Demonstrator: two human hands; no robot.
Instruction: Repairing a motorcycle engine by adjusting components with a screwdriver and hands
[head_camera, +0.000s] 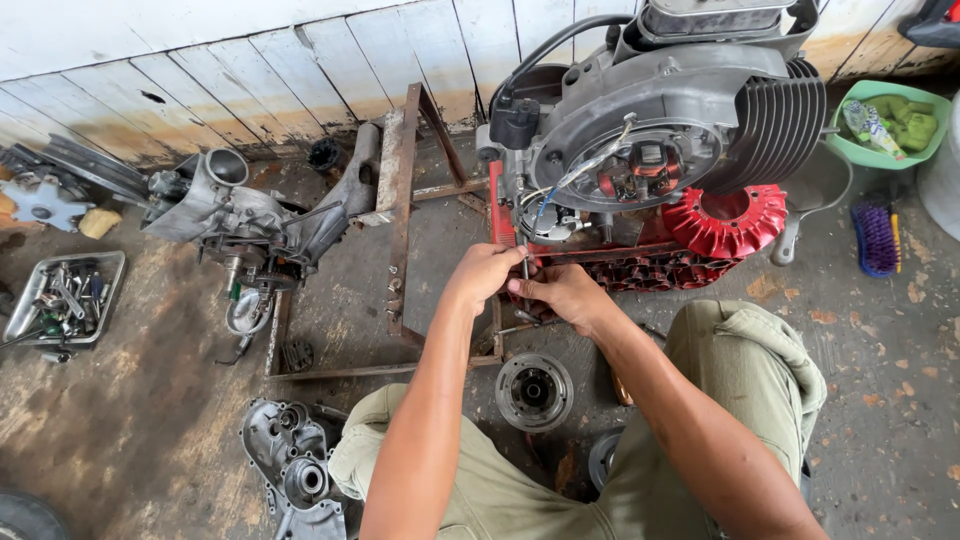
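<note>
While both hands meet at the centre of the frame, the left hand (483, 272) and the right hand (562, 292) are closed around a thin metal rod (525, 270). The rod stands nearly upright in the picture, its long axis running top to bottom, upper end toward the grey engine (660, 120) above. Its tip is hidden by the fingers. The engine rests on a red frame (720, 225), cooling fins pointing to the right edge. A round hub (534, 391) lies on the floor just below the hands. A tray of bolts (65, 298) sits at far left, well apart.
</note>
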